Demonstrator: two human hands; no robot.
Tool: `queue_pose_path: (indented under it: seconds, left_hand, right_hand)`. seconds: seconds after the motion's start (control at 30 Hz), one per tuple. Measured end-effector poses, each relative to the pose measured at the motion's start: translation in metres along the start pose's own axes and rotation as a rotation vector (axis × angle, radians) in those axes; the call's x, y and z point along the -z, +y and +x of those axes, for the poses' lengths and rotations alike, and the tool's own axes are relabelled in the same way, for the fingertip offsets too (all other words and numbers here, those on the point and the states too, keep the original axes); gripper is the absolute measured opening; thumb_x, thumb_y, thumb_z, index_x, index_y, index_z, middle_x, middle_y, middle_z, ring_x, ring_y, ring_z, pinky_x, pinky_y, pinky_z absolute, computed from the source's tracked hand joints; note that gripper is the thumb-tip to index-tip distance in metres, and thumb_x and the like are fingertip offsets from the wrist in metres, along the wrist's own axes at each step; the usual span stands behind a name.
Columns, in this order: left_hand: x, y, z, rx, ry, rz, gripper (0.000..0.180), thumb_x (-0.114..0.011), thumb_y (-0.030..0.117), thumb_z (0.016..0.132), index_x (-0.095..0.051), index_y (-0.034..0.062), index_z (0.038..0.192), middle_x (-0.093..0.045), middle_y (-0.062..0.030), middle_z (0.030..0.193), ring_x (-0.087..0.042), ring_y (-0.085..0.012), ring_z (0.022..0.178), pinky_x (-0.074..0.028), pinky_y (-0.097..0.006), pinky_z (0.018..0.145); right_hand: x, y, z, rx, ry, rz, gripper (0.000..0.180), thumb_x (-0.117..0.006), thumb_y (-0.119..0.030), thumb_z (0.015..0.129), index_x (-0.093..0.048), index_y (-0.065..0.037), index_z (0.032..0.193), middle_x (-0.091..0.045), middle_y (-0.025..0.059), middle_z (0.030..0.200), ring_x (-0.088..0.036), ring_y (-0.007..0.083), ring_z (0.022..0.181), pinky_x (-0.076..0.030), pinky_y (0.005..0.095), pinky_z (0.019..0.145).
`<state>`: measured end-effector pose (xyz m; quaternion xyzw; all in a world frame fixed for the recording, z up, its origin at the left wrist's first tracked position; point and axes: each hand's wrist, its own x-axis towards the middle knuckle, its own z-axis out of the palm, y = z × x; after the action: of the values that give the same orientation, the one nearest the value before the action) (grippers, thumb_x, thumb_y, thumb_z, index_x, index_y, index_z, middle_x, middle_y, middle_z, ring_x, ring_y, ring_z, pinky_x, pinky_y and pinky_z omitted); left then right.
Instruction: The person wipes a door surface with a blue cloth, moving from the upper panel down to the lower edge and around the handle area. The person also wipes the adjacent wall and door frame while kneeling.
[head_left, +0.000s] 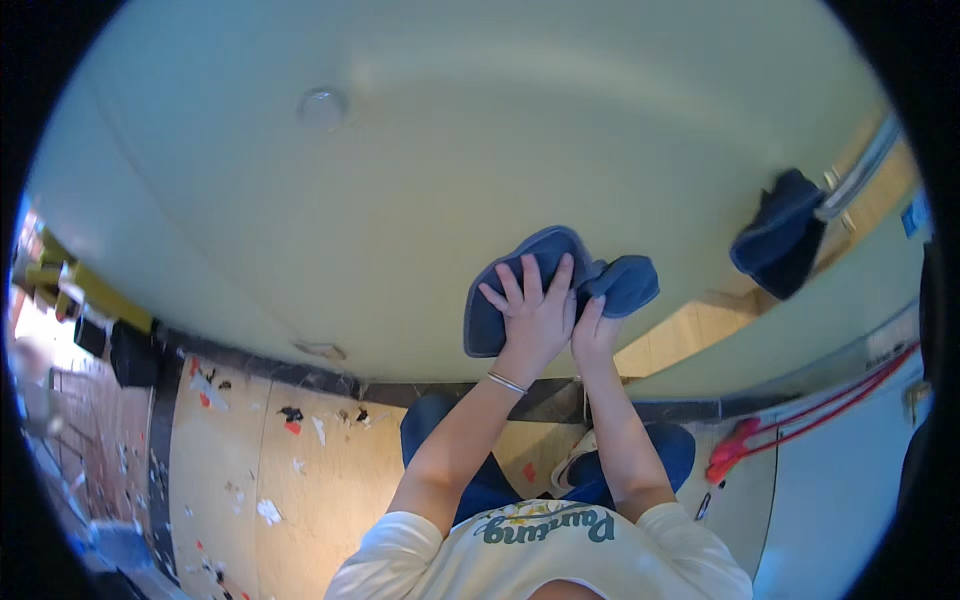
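Note:
A dark blue cloth (485, 320) with a stitched edge lies spread against a pale green wall panel (420, 180). My left hand (535, 315) presses flat on it, fingers spread wide. The cloth's right end (628, 285) is bunched up. My right hand (598, 340) is closed on that bunched part, its thumb showing in front and the other fingers mostly hidden by cloth.
A second dark cloth (782, 235) hangs at the right by a metal bar (860, 170). A round fitting (323, 107) is on the panel. Paper scraps (269, 511) litter the wooden floor. A red-handled tool (735, 450) and a black pen-like object (703, 506) lie at right.

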<state>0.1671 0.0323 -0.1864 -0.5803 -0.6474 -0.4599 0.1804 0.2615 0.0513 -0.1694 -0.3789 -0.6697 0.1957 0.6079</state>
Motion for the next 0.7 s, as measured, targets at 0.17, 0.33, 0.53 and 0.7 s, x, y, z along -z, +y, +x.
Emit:
queue_pose_path:
  seconds: [0.17, 0.33, 0.53, 0.7]
  left_hand:
    - [-0.002, 0.022, -0.007, -0.282, -0.294, -0.054, 0.051, -0.058, 0.028, 0.080, -0.050, 0.0200, 0.130, -0.030, -0.0175, 0.144, -0.026, -0.0454, 0.127, -0.017, -0.071, 0.093]
    - [-0.006, 0.025, -0.021, -0.455, -0.417, -0.061, 0.052, -0.058, 0.025, 0.080, -0.048, 0.0146, 0.131, -0.033, -0.0098, 0.143, -0.033, -0.0382, 0.124, -0.026, -0.064, 0.094]
    - [-0.003, 0.052, 0.010, -0.501, -0.366, -0.073, 0.055, -0.058, 0.030, 0.082, -0.046, 0.0159, 0.134, -0.033, -0.0106, 0.144, -0.033, -0.0374, 0.125, -0.025, -0.062, 0.095]
    - [-0.013, 0.044, -0.006, -0.208, -0.389, -0.063, 0.057, -0.056, 0.037, 0.082, -0.047, 0.0135, 0.133, -0.029, -0.0219, 0.143, -0.022, -0.0534, 0.127, -0.010, -0.071, 0.097]
  right_hand:
    - [0.011, 0.077, -0.032, -0.290, 0.337, -0.076, 0.044, -0.031, -0.018, 0.098, -0.031, 0.007, 0.134, -0.033, 0.0235, 0.139, -0.031, 0.0348, 0.130, -0.019, 0.0400, 0.109]
    - [0.025, 0.103, -0.027, -0.267, 0.459, -0.242, 0.048, -0.039, -0.017, 0.095, -0.028, 0.008, 0.134, -0.026, 0.0281, 0.141, -0.022, 0.0402, 0.132, -0.014, 0.0441, 0.110]
    - [0.060, 0.091, 0.042, -0.148, 0.637, -0.307, 0.058, -0.056, -0.012, 0.085, -0.028, 0.006, 0.132, -0.037, 0.0229, 0.132, -0.035, 0.0328, 0.124, -0.022, 0.0393, 0.107]
    - [0.023, 0.125, -0.009, -0.255, 0.344, -0.019, 0.082, -0.062, -0.022, 0.084, -0.011, 0.000, 0.144, -0.013, 0.0257, 0.147, -0.017, 0.0370, 0.135, -0.016, 0.0436, 0.110]
